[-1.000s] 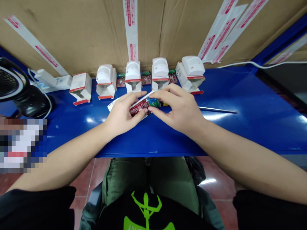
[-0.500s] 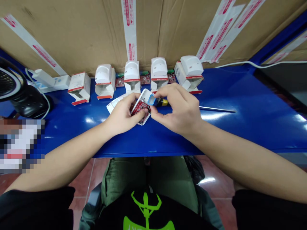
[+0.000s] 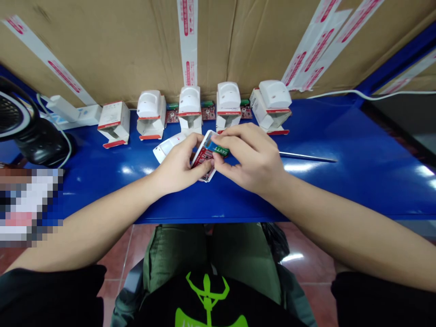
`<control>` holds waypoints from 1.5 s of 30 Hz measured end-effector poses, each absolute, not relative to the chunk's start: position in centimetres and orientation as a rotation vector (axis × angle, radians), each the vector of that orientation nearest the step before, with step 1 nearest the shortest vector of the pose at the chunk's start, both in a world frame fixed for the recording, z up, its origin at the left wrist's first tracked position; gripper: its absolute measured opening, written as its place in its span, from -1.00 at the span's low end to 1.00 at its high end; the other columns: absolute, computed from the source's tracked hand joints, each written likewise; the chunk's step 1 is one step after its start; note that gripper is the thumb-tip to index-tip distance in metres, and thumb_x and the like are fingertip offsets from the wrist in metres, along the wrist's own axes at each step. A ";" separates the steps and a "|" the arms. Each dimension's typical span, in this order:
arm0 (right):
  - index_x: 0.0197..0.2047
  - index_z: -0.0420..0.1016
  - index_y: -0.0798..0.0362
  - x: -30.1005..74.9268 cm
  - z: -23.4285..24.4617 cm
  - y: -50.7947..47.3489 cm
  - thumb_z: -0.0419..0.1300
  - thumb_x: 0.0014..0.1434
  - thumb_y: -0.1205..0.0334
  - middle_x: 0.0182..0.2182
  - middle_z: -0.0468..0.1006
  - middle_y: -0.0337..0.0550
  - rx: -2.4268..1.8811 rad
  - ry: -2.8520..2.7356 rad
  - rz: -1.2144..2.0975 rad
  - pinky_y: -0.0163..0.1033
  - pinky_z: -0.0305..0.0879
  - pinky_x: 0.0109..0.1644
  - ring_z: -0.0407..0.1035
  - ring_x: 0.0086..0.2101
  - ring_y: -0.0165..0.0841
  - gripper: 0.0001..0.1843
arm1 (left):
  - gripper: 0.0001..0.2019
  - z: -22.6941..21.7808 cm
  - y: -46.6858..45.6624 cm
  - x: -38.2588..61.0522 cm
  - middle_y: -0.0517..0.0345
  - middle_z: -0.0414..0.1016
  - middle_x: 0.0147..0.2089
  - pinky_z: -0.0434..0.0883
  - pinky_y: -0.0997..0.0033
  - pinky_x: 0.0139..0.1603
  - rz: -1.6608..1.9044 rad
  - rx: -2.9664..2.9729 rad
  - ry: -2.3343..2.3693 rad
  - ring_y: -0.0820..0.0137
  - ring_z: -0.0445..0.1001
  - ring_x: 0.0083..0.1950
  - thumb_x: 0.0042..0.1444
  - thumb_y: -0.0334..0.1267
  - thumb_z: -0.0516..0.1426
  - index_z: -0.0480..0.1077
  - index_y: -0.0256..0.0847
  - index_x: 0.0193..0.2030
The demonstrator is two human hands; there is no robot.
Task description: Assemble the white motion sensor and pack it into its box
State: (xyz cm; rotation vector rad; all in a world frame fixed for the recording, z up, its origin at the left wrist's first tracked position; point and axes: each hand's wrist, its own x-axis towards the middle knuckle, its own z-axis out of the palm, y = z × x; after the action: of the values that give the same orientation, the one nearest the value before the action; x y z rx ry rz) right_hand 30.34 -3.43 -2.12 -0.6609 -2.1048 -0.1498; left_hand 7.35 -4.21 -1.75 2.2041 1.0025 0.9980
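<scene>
My left hand (image 3: pixel 180 163) is closed around a small white plastic housing (image 3: pixel 206 178), its thumb pressed across the front. Inside the tilted housing sits a red circuit board (image 3: pixel 203 156). A blue-green battery (image 3: pixel 220 148) with white lettering lies along the board's upper right side. My right hand (image 3: pixel 254 156) pinches this battery between thumb and fingers at the housing's right edge. Behind my left hand lies a white detector cover (image 3: pixel 166 146), partly hidden. A screwdriver (image 3: pixel 306 157) rests on the table with its shaft pointing right; my right hand hides its handle.
Along the cardboard wall stand several opened small boxes (image 3: pixel 112 121), most topped with a white detector (image 3: pixel 228 95). Red boards with green batteries (image 3: pixel 172 116) lie between them. A power strip (image 3: pixel 86 116) and a black device (image 3: pixel 37 141) are at the left of the blue table (image 3: pixel 357 181).
The battery now shows its green lettered side at the housing, where a blue patch showed before. The screwdriver's yellow handle part has become hidden behind my right hand.
</scene>
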 end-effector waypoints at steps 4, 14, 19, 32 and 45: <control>0.10 0.70 -0.05 30.1 -2.4 -3.3 0.26 0.45 0.39 -0.10 0.69 0.00 -0.664 -2.074 -0.240 0.11 0.60 0.01 0.58 -0.11 -0.10 -0.73 | -0.72 -1.9 -4.3 7.4 0.01 0.72 0.08 0.61 0.23 0.04 0.979 2.212 0.977 0.20 0.72 0.04 0.34 -0.19 0.25 0.38 -0.15 0.13; 0.29 0.63 -0.13 31.8 -1.5 -1.5 0.49 0.36 0.01 0.09 0.64 -0.03 -0.773 -2.018 0.509 0.07 0.63 0.11 0.59 -0.02 -0.13 -0.52 | -0.61 -2.7 -3.6 7.2 0.01 0.71 0.06 0.66 0.30 0.01 1.003 1.898 0.763 0.25 0.72 -0.02 0.41 -0.02 0.38 0.42 -0.13 0.18; 0.02 0.60 -0.01 31.8 -1.6 -0.6 0.55 0.26 -0.24 -0.21 0.69 -0.16 -0.749 -1.851 1.203 -0.16 0.63 -0.16 0.60 -0.26 -0.31 -0.46 | -0.60 -2.3 -3.6 7.1 -0.02 0.73 0.05 0.69 0.29 -0.01 1.005 1.871 0.720 0.26 0.74 -0.04 0.40 -0.02 0.42 0.43 -0.14 0.17; -0.14 0.55 -0.02 30.9 -1.2 -1.1 0.62 0.17 -0.21 -0.38 0.62 -0.23 -0.783 -1.770 1.264 -0.14 0.57 -0.23 0.54 -0.38 -0.32 -0.47 | -0.64 -2.2 -3.3 6.8 -0.04 0.76 0.06 0.69 0.30 -0.02 0.995 1.825 0.787 0.28 0.73 -0.05 0.49 0.04 0.33 0.54 -0.19 0.17; -0.06 0.63 0.00 30.7 -1.4 -1.5 0.61 0.16 -0.14 -0.40 0.59 -0.27 -0.796 -1.787 1.286 -0.15 0.49 -0.26 0.52 -0.38 -0.32 -0.51 | -0.63 -2.1 -3.2 6.7 0.00 0.73 -0.03 0.64 0.31 -0.08 0.957 1.842 0.802 0.28 0.69 -0.11 0.44 0.05 0.37 0.55 -0.20 0.12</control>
State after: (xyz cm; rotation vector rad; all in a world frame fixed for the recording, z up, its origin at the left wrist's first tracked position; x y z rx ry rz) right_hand 30.74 -1.51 -1.38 -0.7957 -1.7868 1.2858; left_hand 6.75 -3.17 -2.12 1.8417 0.8016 0.9567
